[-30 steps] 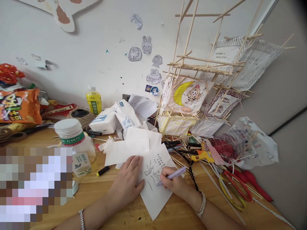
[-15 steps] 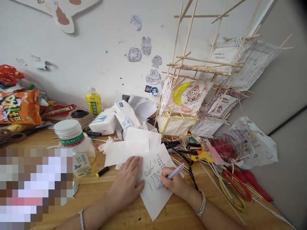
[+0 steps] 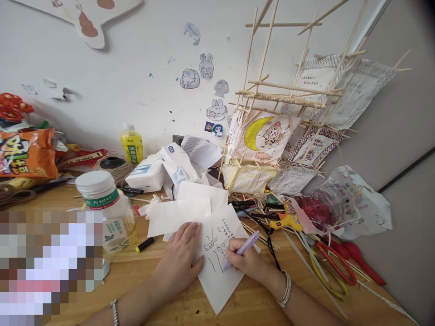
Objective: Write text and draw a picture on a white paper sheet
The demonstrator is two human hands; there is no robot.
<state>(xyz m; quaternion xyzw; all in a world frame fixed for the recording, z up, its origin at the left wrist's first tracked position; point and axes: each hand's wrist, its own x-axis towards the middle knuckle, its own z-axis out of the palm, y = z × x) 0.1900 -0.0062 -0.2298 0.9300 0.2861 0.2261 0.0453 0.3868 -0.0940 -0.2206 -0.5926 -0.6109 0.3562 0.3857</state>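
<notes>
A white sheet of paper lies slantwise on the wooden table, with handwritten characters near its top and thin black line drawings in the middle. My right hand grips a light purple pen, its tip touching the paper beside a drawn line. Flat against the sheet's left edge rests my left hand, fingers stretched out and holding nothing. Blank white sheets lie just beyond my left hand. A black marker cap with a yellow end is to its left.
A clear jar with a white lid and a yellow drink bottle stand at left. Behind are tissue packs. At right are a stick frame with drawn paper panels, a yellow glue gun and red-and-yellow scissors.
The pen tip has moved very slightly down the sheet, and the line beside it looks a little longer. My left hand stays in place.
</notes>
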